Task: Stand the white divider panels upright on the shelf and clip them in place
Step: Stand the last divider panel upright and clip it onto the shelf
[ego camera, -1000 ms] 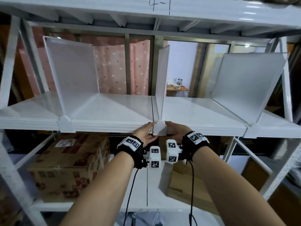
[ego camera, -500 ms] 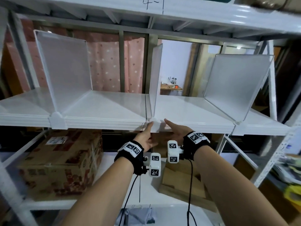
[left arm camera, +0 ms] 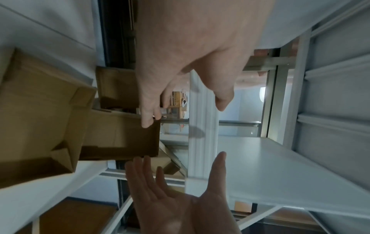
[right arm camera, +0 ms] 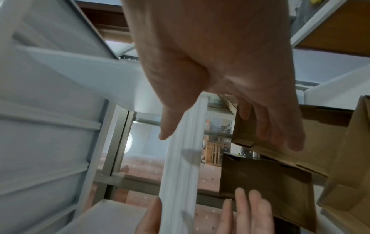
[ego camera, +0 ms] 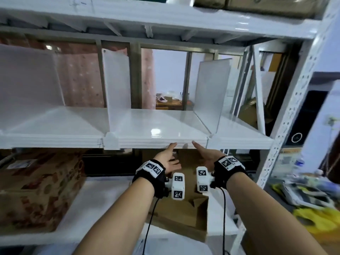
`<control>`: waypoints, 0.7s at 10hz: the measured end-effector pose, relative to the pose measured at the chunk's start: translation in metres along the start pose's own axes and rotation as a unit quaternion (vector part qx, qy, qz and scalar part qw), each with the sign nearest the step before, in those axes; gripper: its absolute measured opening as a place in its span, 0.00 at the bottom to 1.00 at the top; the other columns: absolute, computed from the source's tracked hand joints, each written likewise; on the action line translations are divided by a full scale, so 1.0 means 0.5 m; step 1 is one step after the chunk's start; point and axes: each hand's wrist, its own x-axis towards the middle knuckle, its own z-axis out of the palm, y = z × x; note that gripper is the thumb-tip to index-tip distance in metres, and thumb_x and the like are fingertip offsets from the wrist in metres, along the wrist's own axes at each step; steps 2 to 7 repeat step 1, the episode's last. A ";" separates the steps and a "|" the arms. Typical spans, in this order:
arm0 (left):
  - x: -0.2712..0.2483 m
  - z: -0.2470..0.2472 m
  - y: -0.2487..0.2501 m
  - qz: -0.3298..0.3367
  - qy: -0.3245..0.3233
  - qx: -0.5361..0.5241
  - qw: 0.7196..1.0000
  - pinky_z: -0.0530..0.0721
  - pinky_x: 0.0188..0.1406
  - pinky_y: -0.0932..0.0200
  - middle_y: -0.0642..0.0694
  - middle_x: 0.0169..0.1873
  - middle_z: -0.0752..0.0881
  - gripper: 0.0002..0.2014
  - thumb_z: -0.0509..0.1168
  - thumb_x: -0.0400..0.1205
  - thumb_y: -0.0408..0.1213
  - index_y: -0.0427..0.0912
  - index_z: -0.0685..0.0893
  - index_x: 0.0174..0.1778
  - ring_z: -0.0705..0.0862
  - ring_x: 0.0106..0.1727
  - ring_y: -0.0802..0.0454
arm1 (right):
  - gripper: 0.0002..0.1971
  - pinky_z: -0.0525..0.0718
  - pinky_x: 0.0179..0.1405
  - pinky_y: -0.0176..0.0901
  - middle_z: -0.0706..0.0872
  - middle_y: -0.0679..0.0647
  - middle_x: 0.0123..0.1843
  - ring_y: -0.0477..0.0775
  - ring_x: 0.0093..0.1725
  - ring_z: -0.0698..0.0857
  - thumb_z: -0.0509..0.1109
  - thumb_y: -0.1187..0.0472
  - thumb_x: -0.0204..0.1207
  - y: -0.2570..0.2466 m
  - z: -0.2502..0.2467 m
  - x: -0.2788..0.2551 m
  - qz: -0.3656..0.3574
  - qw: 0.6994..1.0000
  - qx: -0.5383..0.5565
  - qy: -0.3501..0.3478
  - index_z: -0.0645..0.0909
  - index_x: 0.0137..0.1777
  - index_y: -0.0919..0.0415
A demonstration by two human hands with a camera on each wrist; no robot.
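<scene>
Three white divider panels stand upright on the white shelf: a left panel, a middle panel and a right panel. White clips sit on the shelf's front edge at the middle panel and the right panel. My left hand and right hand hover open just below the front edge, between those two clips, palms facing each other and holding nothing. The wrist views show both hands empty, left hand and right hand, beside the ribbed shelf edge.
A printed cardboard box and an open brown box sit on the lower shelf. A perforated rack upright stands to the right, with clutter on the floor beyond it. An upper shelf runs overhead.
Both hands let go of the middle panel's clip, opened, and slid right along the shelf's front edge. The view has swung right.
</scene>
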 end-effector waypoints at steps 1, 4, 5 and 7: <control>0.019 0.095 -0.029 0.011 -0.003 -0.004 1.000 0.77 0.72 0.38 0.30 0.71 0.74 0.40 0.73 0.76 0.52 0.31 0.66 0.77 0.76 0.72 0.32 | 0.69 0.80 0.68 0.66 0.81 0.61 0.71 0.66 0.69 0.81 0.82 0.25 0.26 0.037 -0.114 0.076 -0.001 0.997 0.076 -0.011 0.74 0.70 0.62; 0.019 0.095 -0.029 0.011 -0.003 -0.004 1.000 0.77 0.72 0.38 0.30 0.71 0.74 0.40 0.73 0.76 0.52 0.31 0.66 0.77 0.76 0.72 0.32 | 0.69 0.80 0.68 0.66 0.81 0.61 0.71 0.66 0.69 0.81 0.82 0.25 0.26 0.037 -0.114 0.076 -0.001 0.997 0.076 -0.011 0.74 0.70 0.62; 0.019 0.095 -0.029 0.011 -0.003 -0.004 1.000 0.77 0.72 0.38 0.30 0.71 0.74 0.40 0.73 0.76 0.52 0.31 0.66 0.77 0.76 0.72 0.32 | 0.69 0.80 0.68 0.66 0.81 0.61 0.71 0.66 0.69 0.81 0.82 0.25 0.26 0.037 -0.114 0.076 -0.001 0.997 0.076 -0.011 0.74 0.70 0.62; 0.019 0.095 -0.029 0.011 -0.003 -0.004 1.000 0.77 0.72 0.38 0.30 0.71 0.74 0.40 0.73 0.76 0.52 0.31 0.66 0.77 0.76 0.72 0.32 | 0.69 0.80 0.68 0.66 0.81 0.61 0.71 0.66 0.69 0.81 0.82 0.25 0.26 0.037 -0.114 0.076 -0.001 0.997 0.076 -0.011 0.74 0.70 0.62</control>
